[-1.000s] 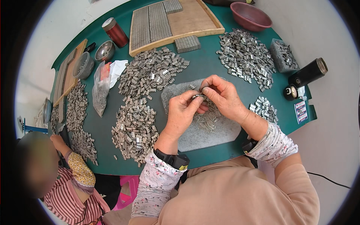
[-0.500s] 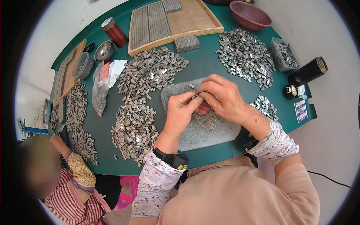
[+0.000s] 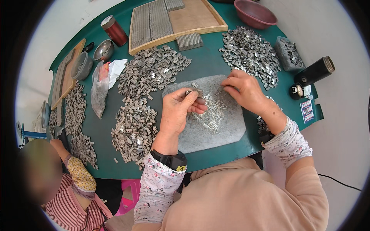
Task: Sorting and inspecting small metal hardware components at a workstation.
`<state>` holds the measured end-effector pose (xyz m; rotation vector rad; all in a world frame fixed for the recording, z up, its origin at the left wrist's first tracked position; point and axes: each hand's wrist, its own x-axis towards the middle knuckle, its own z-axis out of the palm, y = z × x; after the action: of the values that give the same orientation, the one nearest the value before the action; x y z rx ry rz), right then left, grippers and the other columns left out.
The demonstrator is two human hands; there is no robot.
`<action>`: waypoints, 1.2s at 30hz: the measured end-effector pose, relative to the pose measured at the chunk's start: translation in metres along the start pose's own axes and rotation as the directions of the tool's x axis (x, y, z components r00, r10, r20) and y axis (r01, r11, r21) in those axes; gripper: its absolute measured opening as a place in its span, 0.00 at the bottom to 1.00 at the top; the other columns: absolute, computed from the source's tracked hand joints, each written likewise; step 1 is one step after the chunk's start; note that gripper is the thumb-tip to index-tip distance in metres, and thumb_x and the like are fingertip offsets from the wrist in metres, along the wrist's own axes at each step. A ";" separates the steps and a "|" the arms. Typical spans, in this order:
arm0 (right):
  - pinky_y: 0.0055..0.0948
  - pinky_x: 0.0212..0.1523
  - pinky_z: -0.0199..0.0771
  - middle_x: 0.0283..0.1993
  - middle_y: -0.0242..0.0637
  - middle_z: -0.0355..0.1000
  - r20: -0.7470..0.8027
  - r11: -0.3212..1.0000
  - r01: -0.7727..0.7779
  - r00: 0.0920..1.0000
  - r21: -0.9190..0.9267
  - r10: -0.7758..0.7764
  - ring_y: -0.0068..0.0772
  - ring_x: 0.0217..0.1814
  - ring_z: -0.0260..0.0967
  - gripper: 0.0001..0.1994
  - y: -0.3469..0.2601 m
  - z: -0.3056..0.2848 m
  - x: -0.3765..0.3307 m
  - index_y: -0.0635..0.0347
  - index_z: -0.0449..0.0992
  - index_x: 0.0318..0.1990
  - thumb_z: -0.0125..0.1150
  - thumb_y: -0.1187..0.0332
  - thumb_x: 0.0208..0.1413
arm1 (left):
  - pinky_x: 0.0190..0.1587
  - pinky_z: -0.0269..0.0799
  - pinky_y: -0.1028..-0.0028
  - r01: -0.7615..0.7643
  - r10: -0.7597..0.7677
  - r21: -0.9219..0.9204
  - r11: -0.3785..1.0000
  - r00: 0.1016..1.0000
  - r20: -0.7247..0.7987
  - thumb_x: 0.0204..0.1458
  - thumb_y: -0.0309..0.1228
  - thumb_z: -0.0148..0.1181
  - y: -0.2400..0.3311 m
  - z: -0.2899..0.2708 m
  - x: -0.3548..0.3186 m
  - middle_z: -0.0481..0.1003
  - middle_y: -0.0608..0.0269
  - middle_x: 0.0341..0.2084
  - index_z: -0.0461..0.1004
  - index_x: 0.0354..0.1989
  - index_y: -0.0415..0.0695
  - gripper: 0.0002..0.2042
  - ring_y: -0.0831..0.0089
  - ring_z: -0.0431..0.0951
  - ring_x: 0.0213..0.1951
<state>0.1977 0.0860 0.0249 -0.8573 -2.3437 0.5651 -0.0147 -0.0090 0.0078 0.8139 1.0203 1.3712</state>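
My left hand (image 3: 176,111) is closed, with a small grey metal piece (image 3: 195,92) pinched between thumb and fingers over the mat. To its right my right hand (image 3: 246,92) is apart from it, thumb and fingertips pressed together; whatever is between them is too small to make out. Beneath and between the hands lies a grey felt mat (image 3: 189,141), bearing a loose heap of thin silvery pins (image 3: 212,120). One little toothed metal piece (image 3: 194,85) rests on the mat just beyond my left fingers.
Heaps of toothed metal pieces lie at left (image 3: 135,129), far left-centre (image 3: 154,69) and far right (image 3: 250,54). Behind stands a wooden tray (image 3: 198,21) with stacked rows; a red bowl (image 3: 254,15) and black flask (image 3: 316,71) flank the right. A co-worker's arm (image 3: 79,175) shows at left.
My hands, together before, are now apart: the right has moved away to the right, the left slightly left. The pin heap between them shows more fully.
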 end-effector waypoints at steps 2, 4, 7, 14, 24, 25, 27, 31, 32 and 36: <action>0.35 0.36 0.72 0.32 0.37 0.69 0.045 0.980 0.101 0.994 -0.173 -0.095 0.42 0.37 0.70 0.05 0.005 0.004 -0.003 0.60 0.78 0.31 0.64 0.74 0.45 | 0.28 0.78 0.72 0.013 -0.013 0.027 1.000 1.000 -0.022 0.57 0.28 0.57 0.000 0.001 0.001 0.78 0.51 0.27 0.74 0.39 0.31 0.10 0.65 0.80 0.26; 0.36 0.37 0.72 0.31 0.37 0.69 0.044 0.977 0.110 0.994 -0.184 -0.103 0.42 0.37 0.69 0.05 0.003 0.007 -0.001 0.59 0.77 0.30 0.64 0.74 0.44 | 0.28 0.77 0.73 0.031 -0.029 0.065 0.997 0.999 -0.028 0.57 0.28 0.57 -0.001 0.001 0.000 0.78 0.51 0.27 0.75 0.39 0.31 0.10 0.66 0.80 0.26; 0.37 0.37 0.72 0.31 0.37 0.68 0.068 0.972 0.139 0.989 -0.191 -0.128 0.41 0.38 0.69 0.04 -0.002 0.014 0.003 0.60 0.76 0.28 0.64 0.74 0.43 | 0.28 0.77 0.74 0.056 -0.054 0.068 0.996 0.998 -0.023 0.57 0.28 0.57 0.000 0.002 0.001 0.78 0.52 0.28 0.75 0.40 0.31 0.10 0.66 0.80 0.27; 0.38 0.38 0.72 0.34 0.41 0.69 0.188 0.900 0.244 0.964 -0.360 -0.186 0.44 0.42 0.68 0.05 -0.003 0.025 0.003 0.62 0.71 0.30 0.58 0.74 0.43 | 0.31 0.77 0.72 0.067 -0.068 0.062 0.996 0.997 0.024 0.57 0.28 0.55 -0.002 0.001 0.001 0.78 0.51 0.29 0.74 0.42 0.31 0.11 0.66 0.80 0.29; 0.37 0.37 0.71 0.35 0.44 0.68 0.094 0.967 0.121 0.985 0.225 -0.145 0.49 0.36 0.69 0.05 -0.028 0.002 0.019 0.64 0.71 0.36 0.53 0.79 0.52 | 0.33 0.78 0.72 0.034 -0.058 0.152 0.988 0.986 0.158 0.58 0.26 0.50 -0.003 0.005 -0.001 0.77 0.50 0.30 0.73 0.44 0.29 0.12 0.64 0.80 0.31; 0.35 0.36 0.70 0.34 0.42 0.68 0.112 0.947 0.155 0.975 0.281 -0.193 0.44 0.35 0.69 0.05 -0.029 0.002 0.022 0.65 0.71 0.37 0.54 0.80 0.52 | 0.34 0.78 0.72 0.019 -0.052 0.177 0.984 0.982 0.181 0.58 0.25 0.50 -0.003 0.005 -0.002 0.77 0.50 0.30 0.73 0.44 0.29 0.12 0.64 0.80 0.31; 0.33 0.36 0.70 0.34 0.41 0.68 0.127 0.923 0.187 0.962 0.336 -0.241 0.39 0.34 0.69 0.06 -0.033 0.002 0.026 0.66 0.71 0.38 0.54 0.80 0.52 | 0.34 0.78 0.72 0.017 -0.054 0.185 0.983 0.979 0.195 0.58 0.25 0.50 -0.004 0.007 -0.002 0.77 0.51 0.30 0.73 0.43 0.28 0.12 0.65 0.80 0.32; 0.30 0.37 0.72 0.34 0.41 0.71 0.239 0.919 0.019 0.963 0.394 -0.122 0.34 0.35 0.71 0.06 -0.039 -0.001 0.030 0.66 0.71 0.38 0.56 0.79 0.52 | 0.34 0.78 0.72 0.014 -0.054 0.184 0.983 0.976 0.211 0.58 0.25 0.50 -0.003 0.007 -0.002 0.77 0.51 0.30 0.73 0.41 0.28 0.11 0.65 0.80 0.32; 0.29 0.37 0.72 0.33 0.40 0.71 0.268 0.920 -0.021 0.959 0.390 -0.092 0.33 0.35 0.72 0.06 -0.039 -0.002 0.031 0.67 0.71 0.38 0.57 0.79 0.52 | 0.34 0.78 0.72 0.014 -0.054 0.184 0.983 0.976 0.211 0.58 0.25 0.50 -0.003 0.008 -0.002 0.77 0.51 0.30 0.73 0.41 0.28 0.11 0.65 0.80 0.32; 0.28 0.36 0.72 0.33 0.39 0.72 0.259 0.926 0.000 0.960 0.378 -0.106 0.31 0.34 0.72 0.06 -0.038 -0.001 0.030 0.67 0.71 0.38 0.57 0.80 0.52 | 0.34 0.78 0.72 0.021 -0.060 0.180 0.983 0.975 0.215 0.58 0.26 0.50 -0.003 0.009 -0.003 0.77 0.51 0.30 0.74 0.41 0.28 0.11 0.65 0.80 0.31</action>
<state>0.1623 0.0801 0.0578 -0.5624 -2.3745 1.1291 -0.0056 -0.0110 0.0090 1.0468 0.9882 1.1375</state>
